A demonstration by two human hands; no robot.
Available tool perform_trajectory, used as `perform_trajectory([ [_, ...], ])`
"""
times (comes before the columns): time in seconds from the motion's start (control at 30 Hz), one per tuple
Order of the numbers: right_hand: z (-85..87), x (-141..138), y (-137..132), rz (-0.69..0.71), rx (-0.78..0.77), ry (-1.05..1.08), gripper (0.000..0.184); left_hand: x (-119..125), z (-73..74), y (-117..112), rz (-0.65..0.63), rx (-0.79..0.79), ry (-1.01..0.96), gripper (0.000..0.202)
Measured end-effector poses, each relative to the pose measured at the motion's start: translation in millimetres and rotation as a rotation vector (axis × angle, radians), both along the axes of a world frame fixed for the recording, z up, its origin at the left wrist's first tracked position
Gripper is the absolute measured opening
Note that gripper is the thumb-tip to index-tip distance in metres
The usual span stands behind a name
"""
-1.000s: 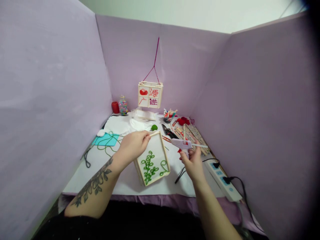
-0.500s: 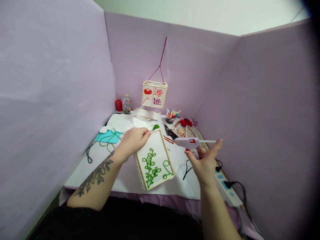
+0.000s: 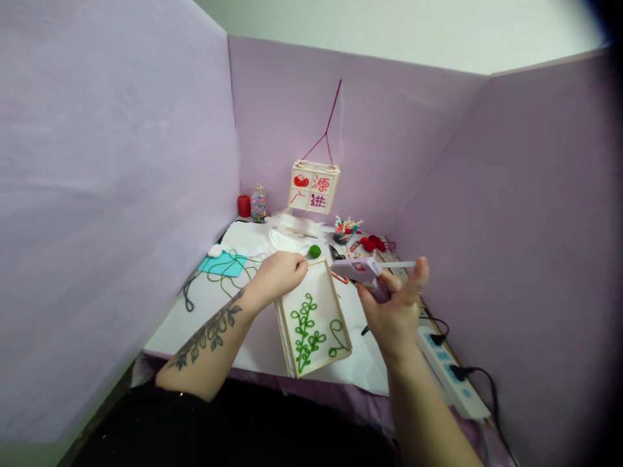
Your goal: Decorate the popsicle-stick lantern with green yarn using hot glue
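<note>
My left hand (image 3: 283,275) is closed at the top left corner of a wooden-framed white panel box (image 3: 321,292), which it holds tilted over the table. Green cord loops shaped like a leafy sprig (image 3: 305,331) and a curl (image 3: 337,337) lie on its white face. In my right hand (image 3: 396,311) is a white hot glue gun (image 3: 357,268), its nozzle pointing left near the frame's top right corner. A glue stick (image 3: 396,264) juts from its back by my raised finger. Whether the nozzle touches the frame I cannot tell. A green yarn ball (image 3: 315,251) sits just behind the frame.
A decorated lantern box (image 3: 314,188) hangs at the back. Left lie a blue sheet (image 3: 222,264) and loose green cord. A power strip (image 3: 455,373) with black cables runs along the right. Pliers (image 3: 335,253), a pot of sticks (image 3: 344,230) and red yarn (image 3: 372,243) stand behind.
The glue gun has moved left, closer to the frame's upper right corner. The whole scene has shifted slightly right in view. My left hand keeps its hold on the frame.
</note>
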State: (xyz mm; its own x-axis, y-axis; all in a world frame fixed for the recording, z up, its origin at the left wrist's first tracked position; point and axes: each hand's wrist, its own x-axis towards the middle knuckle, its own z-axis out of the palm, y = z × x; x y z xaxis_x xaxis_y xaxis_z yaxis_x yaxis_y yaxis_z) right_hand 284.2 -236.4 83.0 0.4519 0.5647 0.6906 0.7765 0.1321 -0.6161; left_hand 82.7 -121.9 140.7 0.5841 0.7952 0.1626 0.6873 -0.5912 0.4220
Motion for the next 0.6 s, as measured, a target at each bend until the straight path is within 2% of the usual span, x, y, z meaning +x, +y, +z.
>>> perform_trajectory([
  [0.13,-0.5,-3,4,0.027,0.041,-0.071,0.107,2,1.2,-3,0.007,0.013,0.023,0.036],
  [0.6,-1.4,-12,8,0.045,0.04,-0.015,0.101,5,0.7,-4,0.02,0.017,0.045,0.036],
])
